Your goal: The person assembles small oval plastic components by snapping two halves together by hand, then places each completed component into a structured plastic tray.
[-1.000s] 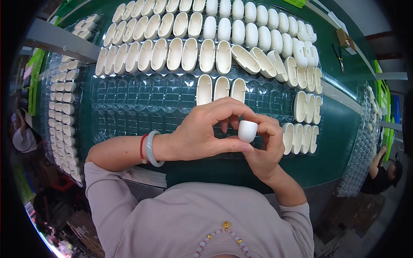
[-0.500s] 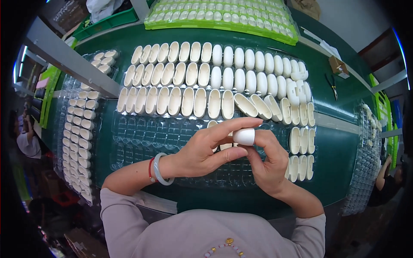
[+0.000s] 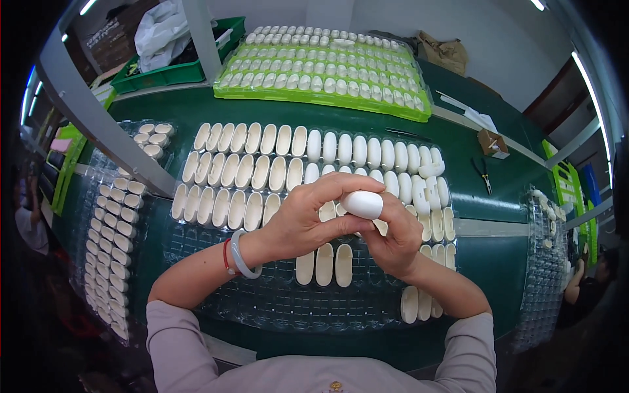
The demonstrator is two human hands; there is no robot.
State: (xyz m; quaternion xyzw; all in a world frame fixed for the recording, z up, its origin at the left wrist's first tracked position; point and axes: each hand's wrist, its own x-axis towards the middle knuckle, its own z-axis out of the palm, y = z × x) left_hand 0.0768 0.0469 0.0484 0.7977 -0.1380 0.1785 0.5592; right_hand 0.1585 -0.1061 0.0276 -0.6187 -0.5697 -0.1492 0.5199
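Both my hands meet over the middle of the table around a glossy white oval plastic case (image 3: 364,204). My left hand (image 3: 296,213) pinches its left end between thumb and fingers. From the other side my right hand (image 3: 395,243) grips it, fingers curled and partly hidden behind it. Below lies a clear plastic tray (image 3: 262,298) with moulded pockets. It carries rows of cream, hollow oval shells (image 3: 236,209), opening upward, and rows of smooth white cases (image 3: 360,150) on the right half. Three hollow shells (image 3: 324,264) sit apart just beneath my hands.
Behind stands a lime-green crate (image 3: 314,98) under trays of white cases. Another clear tray of shells (image 3: 108,232) lies left, beside a grey metal post (image 3: 118,124). Pliers (image 3: 485,177) and a small cardboard box (image 3: 493,143) are at right, with stacked clear trays (image 3: 534,288) farther along.
The view has tilted up, so the table appears lower and more of the back shows. The held case now presents more of its rounded white face; both hands stay on it.
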